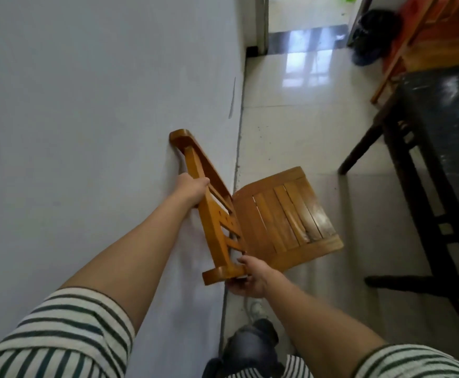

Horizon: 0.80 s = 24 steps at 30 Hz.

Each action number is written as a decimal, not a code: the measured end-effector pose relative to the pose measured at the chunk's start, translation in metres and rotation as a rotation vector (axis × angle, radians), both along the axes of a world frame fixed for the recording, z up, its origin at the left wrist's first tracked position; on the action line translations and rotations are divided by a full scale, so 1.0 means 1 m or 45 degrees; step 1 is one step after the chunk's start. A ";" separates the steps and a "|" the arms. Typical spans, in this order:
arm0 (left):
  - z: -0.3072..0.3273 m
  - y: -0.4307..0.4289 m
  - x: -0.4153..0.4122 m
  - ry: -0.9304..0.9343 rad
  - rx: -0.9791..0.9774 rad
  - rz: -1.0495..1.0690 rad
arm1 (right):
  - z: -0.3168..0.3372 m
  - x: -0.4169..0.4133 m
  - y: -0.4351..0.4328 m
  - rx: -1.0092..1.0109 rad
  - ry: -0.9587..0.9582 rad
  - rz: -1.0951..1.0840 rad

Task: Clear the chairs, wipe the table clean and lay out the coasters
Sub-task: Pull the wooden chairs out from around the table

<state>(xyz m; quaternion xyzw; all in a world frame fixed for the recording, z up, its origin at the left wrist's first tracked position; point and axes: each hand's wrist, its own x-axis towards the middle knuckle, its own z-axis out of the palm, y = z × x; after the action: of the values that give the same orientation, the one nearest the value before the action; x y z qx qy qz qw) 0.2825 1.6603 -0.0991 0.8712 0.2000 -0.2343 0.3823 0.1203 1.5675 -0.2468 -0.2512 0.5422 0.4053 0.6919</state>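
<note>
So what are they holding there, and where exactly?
A wooden chair, by its backrest: left hand on the middle, right hand at the near end.

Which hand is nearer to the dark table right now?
Right. The right hand grips the near end of the chair, with floor between it and the dark table; the left hand grips the chair by the wall, farther away.

We are looking into what seems a home's dining area. Glossy pale floor tiles [291, 137] are mirroring a window's light, a plain white wall [86, 105] is running along the left, a slatted wooden chair [285, 214] is touching that wall with its backrest, a dark table [454, 126] is standing at the right, more orange wooden furniture [441, 50] is sitting beyond it, and a doorway [304, 12] is opening onto another room at the far end.
</note>
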 end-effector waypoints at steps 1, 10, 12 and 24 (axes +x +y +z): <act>-0.006 -0.002 0.001 -0.002 0.036 -0.018 | -0.007 0.002 0.005 0.049 0.047 -0.102; -0.010 -0.014 0.010 0.181 -0.095 -0.082 | -0.017 -0.002 -0.001 0.087 0.142 -0.411; -0.009 -0.022 0.002 0.209 -0.137 -0.085 | -0.015 -0.013 -0.018 0.032 0.155 -0.375; -0.020 -0.135 -0.112 0.202 -0.363 0.326 | -0.005 -0.090 -0.202 -0.309 0.076 0.119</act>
<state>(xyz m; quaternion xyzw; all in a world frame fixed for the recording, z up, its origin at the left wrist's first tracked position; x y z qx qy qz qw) 0.1703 1.5257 -0.1193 0.7546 0.3032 -0.2776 0.5116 0.0306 1.3650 -0.2514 -0.3459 0.5952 0.3757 0.6204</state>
